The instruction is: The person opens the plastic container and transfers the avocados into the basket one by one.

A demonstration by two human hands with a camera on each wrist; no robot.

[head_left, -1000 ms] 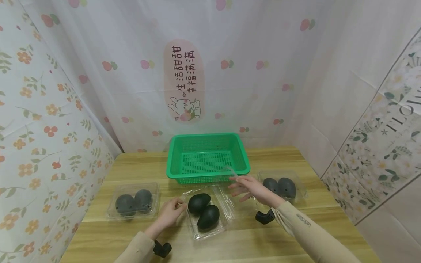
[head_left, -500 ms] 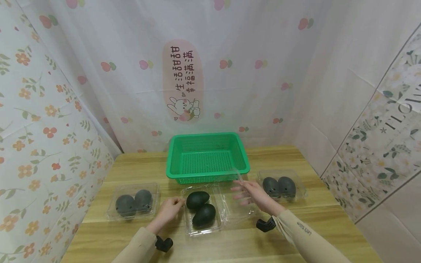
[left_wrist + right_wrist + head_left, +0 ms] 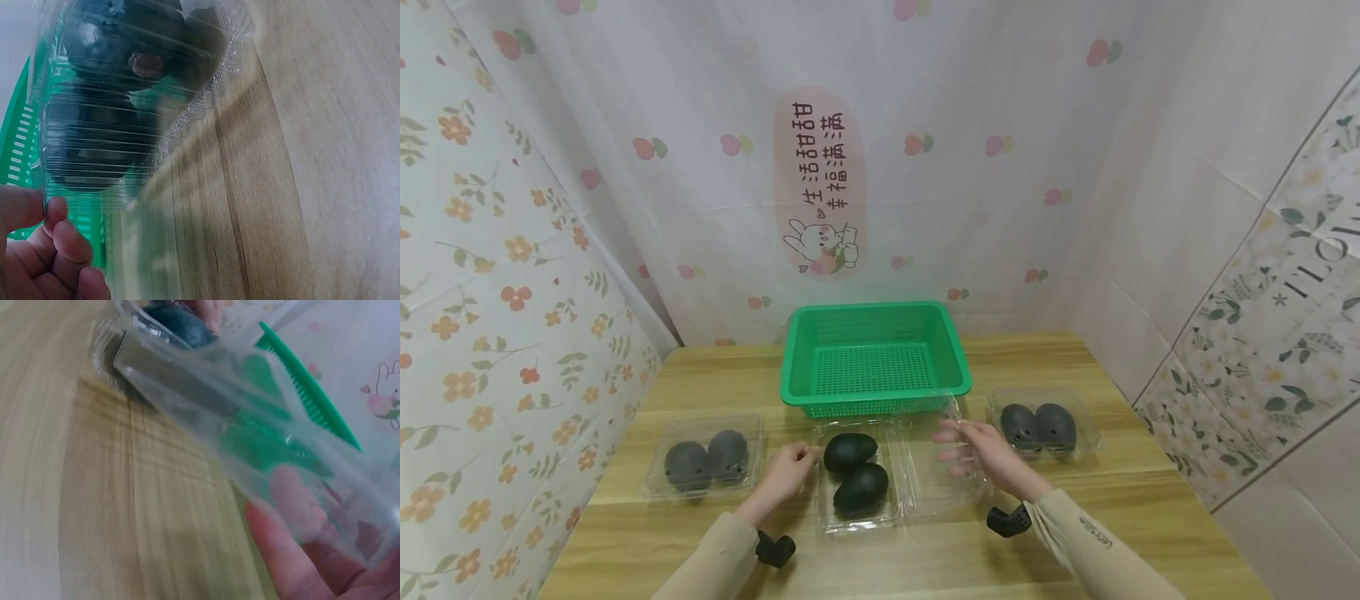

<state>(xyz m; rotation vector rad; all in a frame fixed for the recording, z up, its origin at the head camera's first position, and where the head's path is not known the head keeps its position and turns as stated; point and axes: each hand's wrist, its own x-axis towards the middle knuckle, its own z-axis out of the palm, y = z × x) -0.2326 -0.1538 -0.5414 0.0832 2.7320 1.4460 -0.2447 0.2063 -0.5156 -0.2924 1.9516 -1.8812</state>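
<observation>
Two dark green avocados (image 3: 860,487) lie in the base of a clear plastic clamshell box (image 3: 857,527) in the middle of the table, with its lid (image 3: 928,475) raised and swung out to the right. At the base's left edge, the thumb and forefinger of my left hand (image 3: 788,473) pinch the rim; the left wrist view shows that hand (image 3: 47,256) below the ribbed plastic wall. My right hand (image 3: 992,454) grips the lid's outer edge, its other fingers spread. Through the plastic in the right wrist view, fingers (image 3: 284,556) show behind the lid.
A green perforated basket (image 3: 955,354) stands behind the box, close to the curtain. To the left is a closed clear box (image 3: 651,483) holding two dark avocados; a similar closed box (image 3: 1086,417) sits at the right, near my right hand.
The lid has swung further open to the right with my right hand. The box has turned straighter and shifted slightly left, while my left hand stays at its left rim.
</observation>
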